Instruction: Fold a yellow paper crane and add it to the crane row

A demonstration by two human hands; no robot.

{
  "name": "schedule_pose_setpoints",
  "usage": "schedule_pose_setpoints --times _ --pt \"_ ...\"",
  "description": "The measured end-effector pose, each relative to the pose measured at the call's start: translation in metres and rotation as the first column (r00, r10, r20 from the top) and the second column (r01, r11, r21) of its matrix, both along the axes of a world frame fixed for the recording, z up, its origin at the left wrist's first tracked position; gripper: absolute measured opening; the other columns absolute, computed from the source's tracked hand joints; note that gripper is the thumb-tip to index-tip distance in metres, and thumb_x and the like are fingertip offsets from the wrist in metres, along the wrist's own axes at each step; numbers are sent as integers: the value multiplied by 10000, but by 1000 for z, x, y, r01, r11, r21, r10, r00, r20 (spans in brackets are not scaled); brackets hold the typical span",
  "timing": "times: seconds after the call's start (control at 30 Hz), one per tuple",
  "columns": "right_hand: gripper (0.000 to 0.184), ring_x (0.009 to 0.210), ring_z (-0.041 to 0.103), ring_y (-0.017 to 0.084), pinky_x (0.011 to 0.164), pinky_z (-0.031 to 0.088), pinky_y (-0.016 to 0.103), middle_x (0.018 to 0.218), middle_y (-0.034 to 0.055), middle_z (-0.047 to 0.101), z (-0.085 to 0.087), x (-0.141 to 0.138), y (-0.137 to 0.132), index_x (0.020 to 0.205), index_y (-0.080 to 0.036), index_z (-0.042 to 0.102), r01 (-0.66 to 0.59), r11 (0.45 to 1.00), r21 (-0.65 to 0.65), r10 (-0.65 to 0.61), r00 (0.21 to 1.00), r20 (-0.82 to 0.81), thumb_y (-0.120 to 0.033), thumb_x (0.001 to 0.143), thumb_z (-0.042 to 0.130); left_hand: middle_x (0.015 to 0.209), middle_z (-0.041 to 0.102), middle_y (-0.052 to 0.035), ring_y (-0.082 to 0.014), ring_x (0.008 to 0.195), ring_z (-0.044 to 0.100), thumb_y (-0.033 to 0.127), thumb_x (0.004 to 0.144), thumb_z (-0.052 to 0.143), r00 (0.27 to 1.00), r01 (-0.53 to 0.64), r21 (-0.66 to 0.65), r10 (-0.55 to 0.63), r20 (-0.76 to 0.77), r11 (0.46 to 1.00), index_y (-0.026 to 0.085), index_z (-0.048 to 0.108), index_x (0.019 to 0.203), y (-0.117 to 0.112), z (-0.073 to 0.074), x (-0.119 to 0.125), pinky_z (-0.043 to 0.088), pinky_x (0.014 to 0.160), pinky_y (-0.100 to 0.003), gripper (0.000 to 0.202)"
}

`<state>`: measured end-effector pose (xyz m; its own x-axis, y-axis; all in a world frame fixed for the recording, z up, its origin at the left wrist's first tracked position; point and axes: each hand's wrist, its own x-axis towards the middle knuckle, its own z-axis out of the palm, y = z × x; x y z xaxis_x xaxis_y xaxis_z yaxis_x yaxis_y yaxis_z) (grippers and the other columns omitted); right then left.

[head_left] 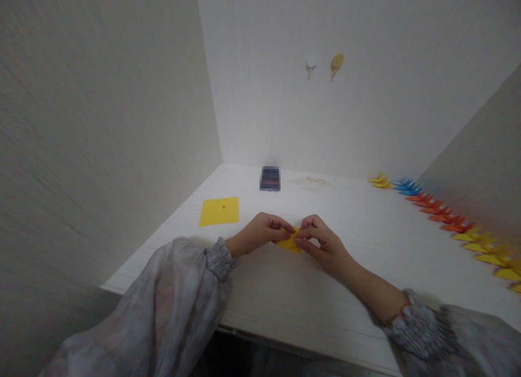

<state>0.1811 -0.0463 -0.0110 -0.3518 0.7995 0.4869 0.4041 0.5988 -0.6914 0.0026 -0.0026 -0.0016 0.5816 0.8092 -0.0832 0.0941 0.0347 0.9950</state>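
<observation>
Just below centre frame, at the table (pixel 345 312), one folded yellow paper (pixel 290 244) stretches crosswise, its visible long axis dipping rightward; left hand (pixel 264 228) and right hand (pixel 324 242) each pinch it, grip nearly closed. Left of centre lies one yellow sheet (pixel 217 213), one red dot on it. Beyond, one dark object (pixel 270 179), blurred, unreadable.

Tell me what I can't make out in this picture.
All in the head view:
Held paper: full outline, partly covered by left fingers and right fingers.
Dark object: markings, hidden by pixelation.
Flat sheet: its red mark, too small to identify.
Yellow figures: the nearest, cut off by the right edge.
</observation>
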Motion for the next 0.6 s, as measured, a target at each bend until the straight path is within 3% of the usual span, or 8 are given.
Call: schedule_pose_setpoints --times 0.13,0.23,0.43,0.6 --pt "74 899 453 180 790 407 348 945 64 414 1 -3 -3 757 -198 546 103 988 116 -107 994 27 -225 790 485 692 627 -25 -78 602 550 212 582 670 995 50 -54 -45 93 997 112 641 830 -1 0 1 412 598 -215 269" --pt "86 962 435 196 824 392 374 971 77 430 1 -5 -4 772 -198 510 132 980 148 -138 990 32 -211 814 437 658 611 2 -68 589 550 169 558 685 984 75 -73 -62 168 995 114 627 842 -3 2 2 429 624 -224 295" --pt "104 808 483 166 682 430 315 868 64 483 2 -7 -4 763 -199 468 159 978 133 -162 987 7 -199 834 393 643 583 29 -57 603 543 112 567 671 955 141 -85 -113 275 986 123 588 870 -6 5 3 421 608 -199 315" --pt "88 785 478 160 677 420 306 835 56 481 1 -7 -3 742 -194 465 183 971 155 -183 983 -13 -180 818 423 679 587 21 -61 634 550 100 574 666 945 173 -79 -143 293 982 127 582 882 -8 7 2 416 630 -204 321"
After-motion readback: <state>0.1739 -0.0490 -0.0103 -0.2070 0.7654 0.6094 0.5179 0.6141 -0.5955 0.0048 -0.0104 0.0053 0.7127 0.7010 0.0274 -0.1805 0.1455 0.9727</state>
